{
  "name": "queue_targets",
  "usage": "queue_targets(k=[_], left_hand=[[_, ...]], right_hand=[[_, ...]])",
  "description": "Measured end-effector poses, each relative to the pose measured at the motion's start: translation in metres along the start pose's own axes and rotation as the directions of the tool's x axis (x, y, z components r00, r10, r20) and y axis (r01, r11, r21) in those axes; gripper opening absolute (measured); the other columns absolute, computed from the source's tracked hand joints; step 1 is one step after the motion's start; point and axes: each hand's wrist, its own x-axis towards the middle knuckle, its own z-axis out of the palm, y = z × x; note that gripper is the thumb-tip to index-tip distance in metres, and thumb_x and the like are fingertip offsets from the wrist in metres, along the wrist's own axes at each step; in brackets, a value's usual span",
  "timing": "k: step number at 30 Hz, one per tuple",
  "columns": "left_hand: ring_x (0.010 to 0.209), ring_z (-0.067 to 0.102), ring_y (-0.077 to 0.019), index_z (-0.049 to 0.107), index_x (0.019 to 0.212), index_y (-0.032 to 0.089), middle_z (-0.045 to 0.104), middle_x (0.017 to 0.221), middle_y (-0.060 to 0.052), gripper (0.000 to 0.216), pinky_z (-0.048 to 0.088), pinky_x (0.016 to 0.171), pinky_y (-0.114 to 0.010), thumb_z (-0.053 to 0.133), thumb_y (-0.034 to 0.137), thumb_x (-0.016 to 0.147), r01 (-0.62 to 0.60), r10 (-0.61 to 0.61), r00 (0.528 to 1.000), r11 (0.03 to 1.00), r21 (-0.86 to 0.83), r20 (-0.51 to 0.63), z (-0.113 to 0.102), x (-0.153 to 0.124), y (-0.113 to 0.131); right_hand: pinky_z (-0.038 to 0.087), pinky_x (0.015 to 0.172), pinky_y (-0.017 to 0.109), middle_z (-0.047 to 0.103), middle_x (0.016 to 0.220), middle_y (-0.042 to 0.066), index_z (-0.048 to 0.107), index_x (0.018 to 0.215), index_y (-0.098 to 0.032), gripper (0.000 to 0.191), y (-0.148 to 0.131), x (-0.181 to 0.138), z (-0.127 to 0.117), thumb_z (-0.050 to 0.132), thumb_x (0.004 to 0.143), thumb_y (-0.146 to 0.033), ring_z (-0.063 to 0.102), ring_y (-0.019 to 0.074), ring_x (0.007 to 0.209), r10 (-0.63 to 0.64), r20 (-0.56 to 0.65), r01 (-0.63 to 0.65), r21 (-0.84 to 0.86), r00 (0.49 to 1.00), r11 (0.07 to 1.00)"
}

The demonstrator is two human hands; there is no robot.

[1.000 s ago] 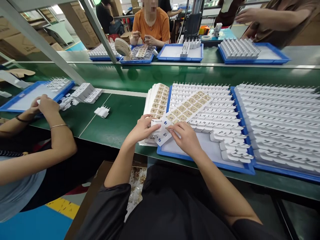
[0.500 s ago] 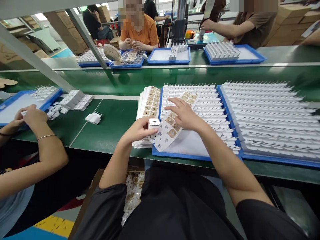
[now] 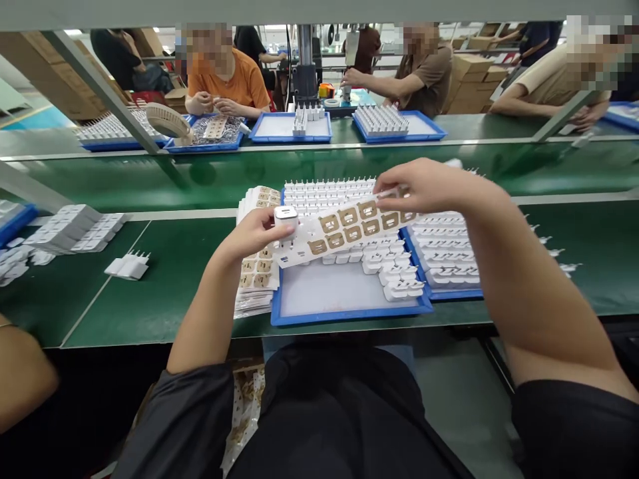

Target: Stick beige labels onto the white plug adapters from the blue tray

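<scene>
The green table is seen across the full width of the view, and a conveyor belt is carried along its far side. Beyond the belt, a person in an orange shirt is seated at further trays, hands busy with small parts. Directly ahead, a near blue tray is set at the table's edge; its far half is filled with rows of white plug chargers and its near half is left bare. A second blue tray is placed just beside it on the right (much of it is hidden by the right forearm). A stack of label sheets is laid against the near tray's left wall. Well apart to the left, a loose pile of chargers and a small cluster of chargers are left on the table. Above the near tray a label sheet, printed with tan labels, is held up between both hands. Its far right end is pinched by the closed fingers of the right hand. The left hand is closed on a white charger, gripped between thumb and fingers and pressed against the sheet's left end.
</scene>
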Motion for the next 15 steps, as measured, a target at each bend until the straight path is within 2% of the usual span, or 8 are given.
queue_targets(k=[2, 5, 7, 9, 10, 13, 15], left_hand=[[0.078, 0.061, -0.0205, 0.068, 0.090, 0.016, 0.067, 0.086, -0.007, 0.049, 0.044, 0.068, -0.030, 0.072, 0.063, 0.077, 0.055, -0.056, 0.998, 0.998, 0.032, 0.017, 0.007, 0.014, -0.001], [0.072, 0.056, -0.0189, 0.059, 0.075, 0.019, 0.062, 0.077, -0.004, 0.045, 0.038, 0.063, -0.030, 0.072, 0.063, 0.077, 0.143, -0.154, 0.985, 0.980, 0.140, 0.076, 0.022, 0.031, -0.007], [0.066, 0.051, -0.0168, 0.054, 0.070, 0.020, 0.057, 0.072, -0.002, 0.047, 0.034, 0.061, -0.030, 0.074, 0.062, 0.076, 0.174, -0.197, 0.974, 0.967, 0.189, 0.109, 0.033, 0.038, -0.012], [0.064, 0.049, -0.0155, 0.053, 0.070, 0.021, 0.054, 0.071, -0.001, 0.047, 0.032, 0.060, -0.030, 0.074, 0.061, 0.078, 0.186, -0.208, 0.969, 0.969, 0.162, 0.131, 0.040, 0.042, -0.015], [0.064, 0.050, -0.0153, 0.054, 0.071, 0.020, 0.055, 0.072, -0.001, 0.046, 0.034, 0.061, -0.030, 0.073, 0.061, 0.079, 0.199, -0.214, 0.967, 0.974, 0.111, 0.137, 0.043, 0.043, -0.017], [0.069, 0.056, -0.0156, 0.057, 0.079, 0.020, 0.061, 0.079, -0.003, 0.042, 0.041, 0.063, -0.030, 0.074, 0.058, 0.079, 0.280, -0.257, 0.951, 0.951, -0.132, 0.169, 0.048, 0.042, -0.020], [0.069, 0.059, -0.0154, 0.058, 0.082, 0.019, 0.064, 0.081, -0.003, 0.041, 0.044, 0.063, -0.029, 0.075, 0.057, 0.079, 0.333, -0.286, 0.938, 0.903, -0.272, 0.198, 0.050, 0.040, -0.022]], right_hand=[[0.049, 0.068, 0.037, 0.077, 0.087, 0.007, 0.076, 0.097, -0.022, 0.028, 0.022, -0.011, 0.000, 0.068, 0.091, -0.049, 0.067, 0.0226, 0.075, 0.077, 0.041, -0.080, 0.078, 0.996, 0.994], [0.051, 0.065, 0.037, 0.077, 0.083, 0.006, 0.078, 0.099, -0.023, 0.022, 0.042, -0.018, 0.027, 0.068, 0.091, -0.041, 0.068, 0.0217, 0.071, 0.130, 0.109, -0.142, 0.107, 0.985, 0.984], [0.056, 0.072, 0.041, 0.078, 0.093, 0.009, 0.079, 0.098, -0.023, 0.017, 0.039, -0.018, 0.057, 0.068, 0.090, -0.033, 0.071, 0.0268, 0.084, 0.111, -0.019, -0.109, 0.062, 0.994, 0.992], [0.058, 0.084, 0.048, 0.077, 0.109, 0.012, 0.079, 0.103, -0.023, 0.021, 0.022, -0.015, 0.091, 0.061, 0.095, -0.030, 0.070, 0.0307, 0.101, -0.008, -0.167, 0.027, 0.113, 0.986, 0.993], [0.058, 0.087, 0.049, 0.077, 0.110, 0.012, 0.079, 0.106, -0.023, 0.023, 0.010, -0.014, 0.106, 0.058, 0.098, -0.030, 0.070, 0.0301, 0.103, -0.090, -0.208, 0.125, 0.161, 0.974, 0.979], [0.058, 0.085, 0.045, 0.076, 0.108, 0.012, 0.077, 0.112, -0.022, 0.024, -0.027, -0.007, 0.142, 0.056, 0.102, -0.029, 0.069, 0.0278, 0.101, -0.272, -0.320, 0.344, 0.195, 0.907, 0.918], [0.057, 0.083, 0.042, 0.076, 0.108, 0.012, 0.076, 0.115, -0.022, 0.024, -0.045, -0.001, 0.154, 0.057, 0.103, -0.028, 0.068, 0.0268, 0.099, -0.320, -0.371, 0.400, 0.160, 0.872, 0.903]])
